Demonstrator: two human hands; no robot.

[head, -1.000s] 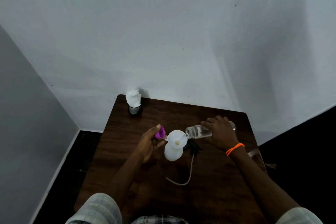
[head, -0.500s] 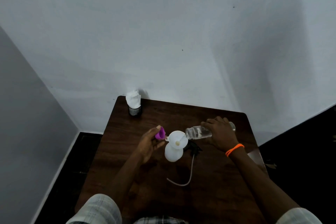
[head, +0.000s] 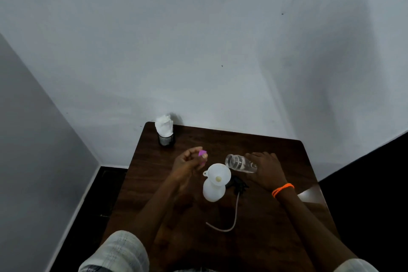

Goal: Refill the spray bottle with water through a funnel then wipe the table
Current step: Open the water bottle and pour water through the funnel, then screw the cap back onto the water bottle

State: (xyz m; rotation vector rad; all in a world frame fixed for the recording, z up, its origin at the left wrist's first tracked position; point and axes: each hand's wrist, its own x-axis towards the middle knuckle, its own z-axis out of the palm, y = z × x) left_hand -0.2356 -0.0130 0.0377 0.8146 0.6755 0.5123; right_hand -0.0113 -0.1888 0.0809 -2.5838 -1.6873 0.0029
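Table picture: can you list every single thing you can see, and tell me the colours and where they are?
table: one, dark brown wood, in a corner of grey walls
spray bottle: one, white, upright mid-table
funnel: one, white, sitting in the spray bottle's neck
clear jar: one, see-through, tipped with its mouth above the funnel rim
purple cap: one, pinched above the table, left of the funnel
spray head: one, black, lying right of the bottle, pale tube curling toward the person
tissues in a cup: white, dark mesh cup, far left corner
left hand: pinches the purple cap
right hand: holds the clear jar, orange wristband
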